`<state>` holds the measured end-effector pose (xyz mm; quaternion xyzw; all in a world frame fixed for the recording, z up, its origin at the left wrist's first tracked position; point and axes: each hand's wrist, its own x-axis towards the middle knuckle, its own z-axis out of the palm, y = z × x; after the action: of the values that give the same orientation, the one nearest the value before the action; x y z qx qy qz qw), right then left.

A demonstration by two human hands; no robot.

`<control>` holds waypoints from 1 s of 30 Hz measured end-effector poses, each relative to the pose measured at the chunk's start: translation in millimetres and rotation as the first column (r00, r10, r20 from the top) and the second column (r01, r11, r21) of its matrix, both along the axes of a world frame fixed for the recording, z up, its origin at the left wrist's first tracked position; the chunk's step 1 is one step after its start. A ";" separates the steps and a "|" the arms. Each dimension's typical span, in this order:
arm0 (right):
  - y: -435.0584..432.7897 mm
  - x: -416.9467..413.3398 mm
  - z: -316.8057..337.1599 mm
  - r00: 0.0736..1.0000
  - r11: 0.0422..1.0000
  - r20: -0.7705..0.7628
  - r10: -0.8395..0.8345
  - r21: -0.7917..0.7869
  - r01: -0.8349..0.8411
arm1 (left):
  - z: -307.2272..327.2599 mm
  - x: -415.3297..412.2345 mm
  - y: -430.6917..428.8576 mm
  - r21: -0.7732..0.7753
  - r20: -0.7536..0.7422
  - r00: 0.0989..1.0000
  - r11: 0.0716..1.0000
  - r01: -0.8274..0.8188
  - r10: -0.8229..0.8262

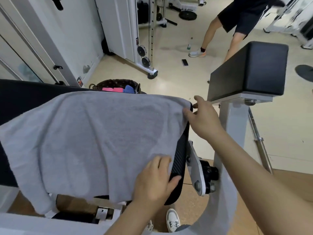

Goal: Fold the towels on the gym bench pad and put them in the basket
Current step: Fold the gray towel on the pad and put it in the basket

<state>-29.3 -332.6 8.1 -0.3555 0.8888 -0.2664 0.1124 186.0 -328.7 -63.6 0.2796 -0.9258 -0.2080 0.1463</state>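
A grey towel [94, 138] lies spread over the black gym bench pad [27, 95], its left part hanging off the near side. My right hand [203, 116] pinches the towel's far right corner at the pad's end. Down at the near right edge, my left hand [154, 178] lies on the towel, its thumb against the pad's ribbed black side. Behind the pad stands a dark patterned basket [116, 83] on the floor, holding folded pink and blue towels.
A second black pad [250, 70] on a grey metal frame stands to the right. On the floor beyond are a phone [185, 62], a bottle [189, 44], a cable machine [145, 39] and a standing person [237, 26].
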 end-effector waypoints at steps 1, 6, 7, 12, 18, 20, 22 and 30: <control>-0.3 0.5 -1.6 1.000 1.000 0.016 -0.015 -0.006 0.015 | 1.3 -3.4 -0.2 0.004 0.005 1.000 1.000 -0.027 0.027; -0.3 2.6 -0.7 1.000 0.991 -0.021 0.017 -0.131 -0.019 | 11.3 6.3 -14.7 0.349 -0.079 0.966 0.915 -0.203 0.245; -0.2 2.4 0.4 0.998 0.990 -0.046 0.030 -0.135 -0.036 | 10.4 11.9 -20.7 0.400 -0.118 0.950 0.890 -0.220 0.288; -3.0 5.7 8.1 0.978 0.988 -0.186 0.096 -0.102 -0.116 | 9.0 30.1 -47.7 -0.065 -0.081 0.995 0.996 -0.068 0.063; -5.8 -2.4 8.2 0.984 0.987 -0.147 0.099 -0.112 -0.116 | 15.5 13.8 -23.1 -0.207 0.051 0.987 0.969 -0.137 0.150; -7.9 -5.5 8.6 0.986 0.985 -0.139 0.096 -0.127 -0.114 | 15.7 8.5 -19.6 -0.208 0.092 0.979 0.965 -0.159 0.181; -9.8 -7.8 10.0 0.985 0.983 -0.146 0.097 -0.138 -0.117 | 16.8 7.0 -19.0 -0.202 0.100 0.979 0.967 -0.157 0.180; -4.5 -10.3 14.8 0.978 0.979 -0.149 0.144 -0.124 -0.163 | 27.6 3.8 8.1 -0.074 0.126 0.992 0.997 0.024 -0.015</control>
<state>-39.7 -337.1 22.9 -0.4478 0.8442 -0.2912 0.0457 189.8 -320.6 -36.0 0.2773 -0.9431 -0.1563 0.0965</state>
